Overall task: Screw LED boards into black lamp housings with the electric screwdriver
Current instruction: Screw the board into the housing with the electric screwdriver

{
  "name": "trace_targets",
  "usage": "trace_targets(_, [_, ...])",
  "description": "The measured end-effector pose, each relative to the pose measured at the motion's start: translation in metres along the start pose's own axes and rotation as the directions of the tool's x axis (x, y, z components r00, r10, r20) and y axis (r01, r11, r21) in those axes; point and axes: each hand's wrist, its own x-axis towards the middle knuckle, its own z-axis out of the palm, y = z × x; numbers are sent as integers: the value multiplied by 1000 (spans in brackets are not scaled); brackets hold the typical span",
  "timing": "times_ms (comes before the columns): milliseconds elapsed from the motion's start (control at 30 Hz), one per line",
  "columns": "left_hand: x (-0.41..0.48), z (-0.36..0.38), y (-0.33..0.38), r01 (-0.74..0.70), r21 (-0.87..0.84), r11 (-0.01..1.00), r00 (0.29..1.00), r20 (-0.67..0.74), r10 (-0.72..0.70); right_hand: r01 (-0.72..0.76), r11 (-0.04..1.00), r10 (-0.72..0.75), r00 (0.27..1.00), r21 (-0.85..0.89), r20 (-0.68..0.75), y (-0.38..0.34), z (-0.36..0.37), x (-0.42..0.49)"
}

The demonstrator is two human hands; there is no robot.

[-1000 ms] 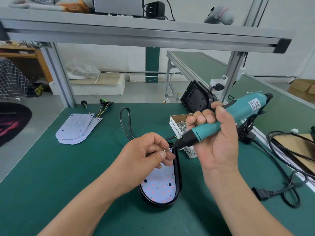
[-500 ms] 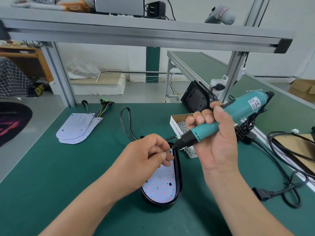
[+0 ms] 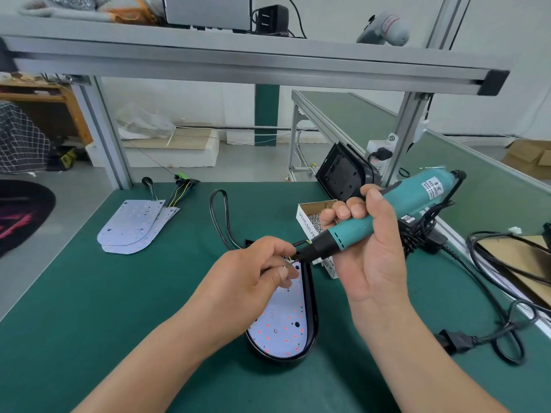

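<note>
I see the right hand wrapped around the teal electric screwdriver, its fingers curled tight on the grip. The black nose slants down and left over the far end of the lamp housing. The housing lies near the middle of the worktop with the LED board seated inside it. The left hand covers the board's far end. Its fingertips are pinched together at the driver's tip around something small and glinting, which I cannot make out. The bit itself is hidden behind those fingers. Just behind the right hand, a box of screws is partly blocked from view. Spare LED boards lie stacked towards the worktop's far left corner. The tool's cable runs off the right edge of the frame.
</note>
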Motion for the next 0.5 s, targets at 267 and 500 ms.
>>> trace_targets(267, [3, -1, -5, -100, 19, 995, 995, -1, 100, -3, 999, 8, 996, 52, -84, -2, -1, 3])
trace_targets(500, [9, -15, -9, -49, 221, 974, 978, -188, 92, 4, 997, 4, 995, 71, -102, -3, -4, 5])
